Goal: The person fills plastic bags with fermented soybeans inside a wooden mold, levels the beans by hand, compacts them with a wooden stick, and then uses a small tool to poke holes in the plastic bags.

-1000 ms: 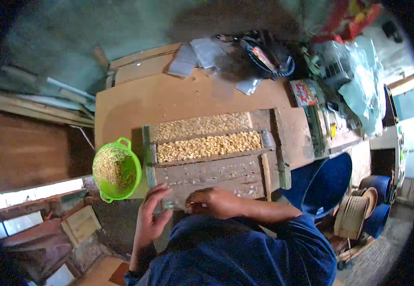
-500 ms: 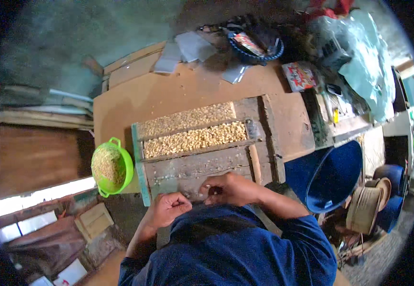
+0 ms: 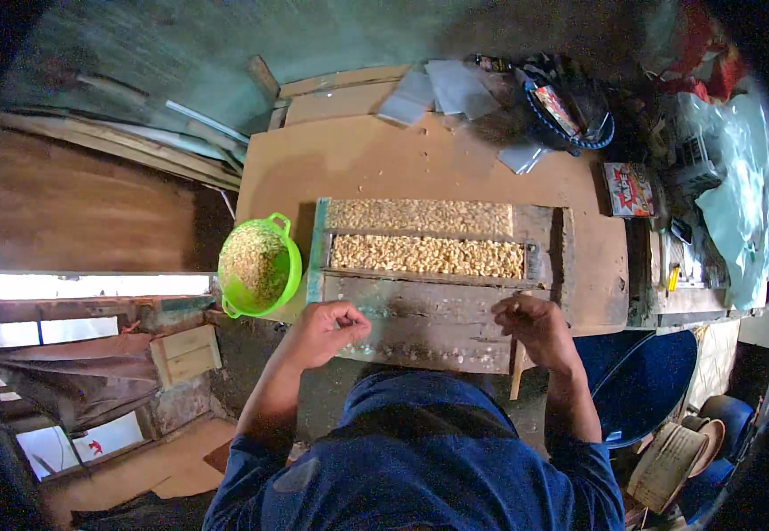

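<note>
On the table, a worn wooden frame [image 3: 437, 305] holds two long strips of pale beans. The nearer bean strip [image 3: 428, 255] is loose and heaped between wooden rails; the farther bean strip [image 3: 420, 216] looks flat and hazier. Above the frame's near left corner, my left hand [image 3: 324, 334] has its fingers curled in toward the thumb; whatever they may hold is hidden. My right hand [image 3: 537, 329] hovers at the near right, fingers bent but apart. Beneath it lies a wooden stick [image 3: 516, 372], partly covered, jutting past the frame's near edge. Whether the hand touches it I cannot tell.
A lime-green colander [image 3: 289, 265] of beans sits left of the frame. Clear plastic sheets [image 3: 464, 87], a dark blue basket [image 3: 604, 140] and a colourful box [image 3: 628, 189] occupy the table's far side. A large blue tub [image 3: 659, 372] stands at right.
My hands have moved apart, the right one going from near the middle to the frame's right side. My view has turned, so the table sits straighter and farther right.
</note>
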{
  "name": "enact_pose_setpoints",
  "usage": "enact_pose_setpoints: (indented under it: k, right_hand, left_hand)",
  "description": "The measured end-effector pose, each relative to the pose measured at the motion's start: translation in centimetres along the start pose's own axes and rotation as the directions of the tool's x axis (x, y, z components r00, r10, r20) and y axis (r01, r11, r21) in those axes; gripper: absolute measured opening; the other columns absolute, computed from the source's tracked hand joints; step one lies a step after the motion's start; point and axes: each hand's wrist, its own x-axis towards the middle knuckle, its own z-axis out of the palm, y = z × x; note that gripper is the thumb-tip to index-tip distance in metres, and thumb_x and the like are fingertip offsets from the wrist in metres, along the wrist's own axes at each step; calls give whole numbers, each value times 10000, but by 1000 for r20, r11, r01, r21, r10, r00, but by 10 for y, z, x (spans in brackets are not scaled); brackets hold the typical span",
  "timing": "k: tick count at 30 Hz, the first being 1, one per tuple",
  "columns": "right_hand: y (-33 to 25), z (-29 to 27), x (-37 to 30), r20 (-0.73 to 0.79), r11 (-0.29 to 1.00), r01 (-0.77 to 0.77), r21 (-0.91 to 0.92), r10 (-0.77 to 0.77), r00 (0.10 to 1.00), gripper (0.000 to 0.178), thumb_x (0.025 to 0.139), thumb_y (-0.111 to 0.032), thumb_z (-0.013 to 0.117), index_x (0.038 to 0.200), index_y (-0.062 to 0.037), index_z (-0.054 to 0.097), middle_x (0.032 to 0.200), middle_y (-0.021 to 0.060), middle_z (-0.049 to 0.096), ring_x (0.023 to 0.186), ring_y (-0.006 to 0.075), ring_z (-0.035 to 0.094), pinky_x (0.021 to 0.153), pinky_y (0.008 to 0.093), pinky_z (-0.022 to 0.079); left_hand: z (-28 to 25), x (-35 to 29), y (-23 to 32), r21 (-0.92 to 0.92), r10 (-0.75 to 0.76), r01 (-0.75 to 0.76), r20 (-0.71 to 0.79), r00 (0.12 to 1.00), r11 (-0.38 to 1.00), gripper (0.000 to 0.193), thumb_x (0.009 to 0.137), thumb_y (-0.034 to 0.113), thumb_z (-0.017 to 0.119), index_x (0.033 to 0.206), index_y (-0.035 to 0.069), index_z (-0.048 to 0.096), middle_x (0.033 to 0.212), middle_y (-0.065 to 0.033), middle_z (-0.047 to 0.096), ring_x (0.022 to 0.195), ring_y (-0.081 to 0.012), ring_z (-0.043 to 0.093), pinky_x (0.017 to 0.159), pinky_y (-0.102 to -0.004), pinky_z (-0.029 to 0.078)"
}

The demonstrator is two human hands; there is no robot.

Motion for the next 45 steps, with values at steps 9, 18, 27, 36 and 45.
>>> enact_pose_setpoints:
  k: [9,18,27,36,45]
  right_hand:
    - [-20,-4,35,-424,992,92,-82,-118,898,140,967,-148,637,916,-19,657,741,4,629,666,106,569,618,266,469]
    - [16,-13,75,-403,936,69,-345,-214,890,197,941,-198,626,869,-18,659,734,48,645,688,137,593,647,307,472]
    - [29,-12,84,-481,891,-132,-433,-105,870,164,910,-202,657,908,-41,687,793,98,690,722,183,647,691,330,498]
    - [33,-4,88,-524,810,-137,-569,-230,820,104,924,-127,665,936,-24,660,804,77,685,758,182,647,709,346,501]
    - [29,5,89,-579,740,-226,-634,-260,773,314,914,-166,702,1166,-59,550,818,153,696,760,297,685,699,417,515]
  left_hand:
    - [-26,52,-18,-9,52,-56,-255,965,998,176,933,186,695,932,10,693,767,13,647,709,-59,549,657,-254,469]
    - [-30,99,-73,61,-23,51,-396,918,997,264,897,275,721,928,13,715,769,-99,714,705,-151,663,671,-331,519]
    - [-34,105,-73,216,-13,114,-421,907,970,243,893,280,716,899,37,720,767,-133,712,685,-234,693,656,-357,529]
    - [-26,111,-73,238,-20,148,-468,883,960,240,882,281,723,892,42,709,806,-133,729,739,-291,715,674,-395,536]
    - [-26,116,-74,256,-20,160,-476,879,953,191,859,244,739,892,58,710,812,-119,733,733,-272,716,675,-387,540]
